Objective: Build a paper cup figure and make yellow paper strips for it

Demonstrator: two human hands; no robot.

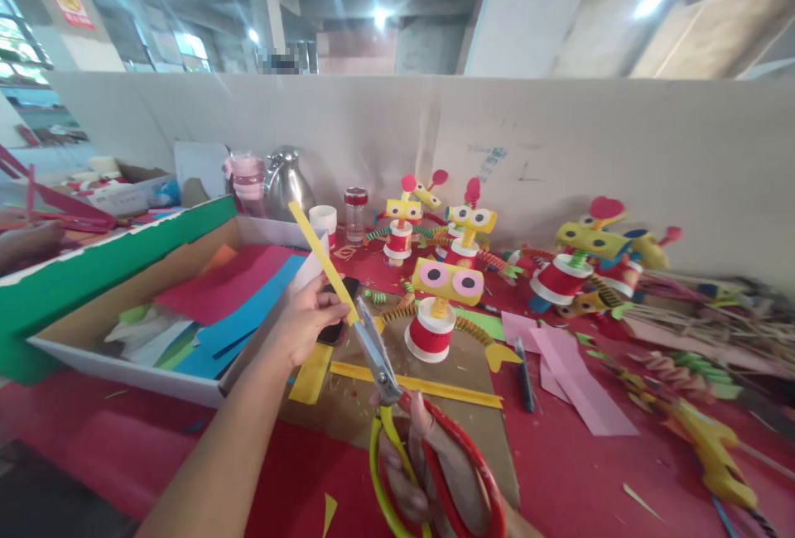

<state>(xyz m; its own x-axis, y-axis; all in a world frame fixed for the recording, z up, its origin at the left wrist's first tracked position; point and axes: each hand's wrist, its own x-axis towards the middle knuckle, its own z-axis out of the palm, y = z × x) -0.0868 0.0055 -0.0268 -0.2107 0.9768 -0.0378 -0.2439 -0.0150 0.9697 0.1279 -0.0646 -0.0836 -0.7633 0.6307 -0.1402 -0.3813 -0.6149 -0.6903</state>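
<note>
My left hand (305,321) pinches a narrow yellow paper strip (320,255), which slants up to the left. The scissors (383,377) are in my right hand (413,463), with fingers through a red and a yellow-green handle loop. Their blades are parted slightly at the strip's lower end. Beneath lies a brown cardboard sheet (373,426) with a long folded yellow strip (422,387) and a wider yellow paper piece (310,377) on it. Just beyond the blades stands a paper-cup figure (430,331) with a yellow tube head and coiled paper arms. A dark phone (339,323) is partly hidden behind my left hand.
On the left, a box (261,348) holds coloured paper. Several similar figures (562,277) stand along the wall. Pink paper (580,381), a dark pen (525,377) and a yellow glue gun (708,439) lie right. A metal jug (290,182) and glass jar (356,215) are behind.
</note>
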